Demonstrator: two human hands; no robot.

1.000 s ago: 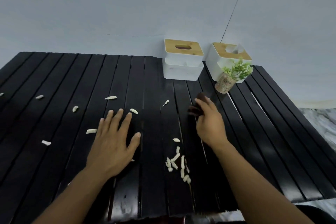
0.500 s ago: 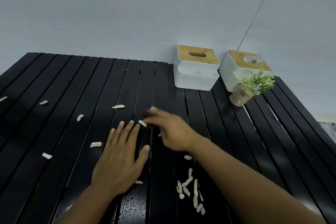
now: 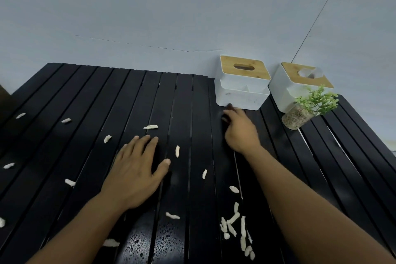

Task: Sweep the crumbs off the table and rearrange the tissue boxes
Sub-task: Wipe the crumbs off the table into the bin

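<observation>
A: Where do our crumbs (image 3: 177, 151) lie?

B: Most sit in a pile (image 3: 235, 229) at 5 o'clock on the table (image 3: 85, 96), close to our edge. We take it they were gathered there so that one push sends them off. The rest are scattered from 9 round to 6 o'clock. One stray (image 3: 150, 127) lies just past our left fingertips, at their 12.

A: And the boxes?

B: Both are at 1 o'clock, backed against the wall (image 3: 150, 17). The left box (image 3: 242, 83) shows an empty slot, and the right box (image 3: 300, 83) has tissue poking up. They stand close together, but we cannot tell whether they touch. A plant (image 3: 308, 107) stands just in front of the right box, at its 5 o'clock.

A: What are our hands doing?

B: Our left hand (image 3: 137, 169) lies flat at the table's middle, fingers straight and together, thumb out wide, holding nothing. We judge that it props us as we lean forward. Our right hand (image 3: 240, 130) reaches toward 1 o'clock, just short of the left box's lower front edge. Its fingers bend downward and blur. There is something dark at their tips, and we cannot tell whether they grip anything.

A: How far along are we?

B: By our reckoning the sweeping is partly done. Strays remain on the left half, and the pile has not yet gone over the edge.
</observation>
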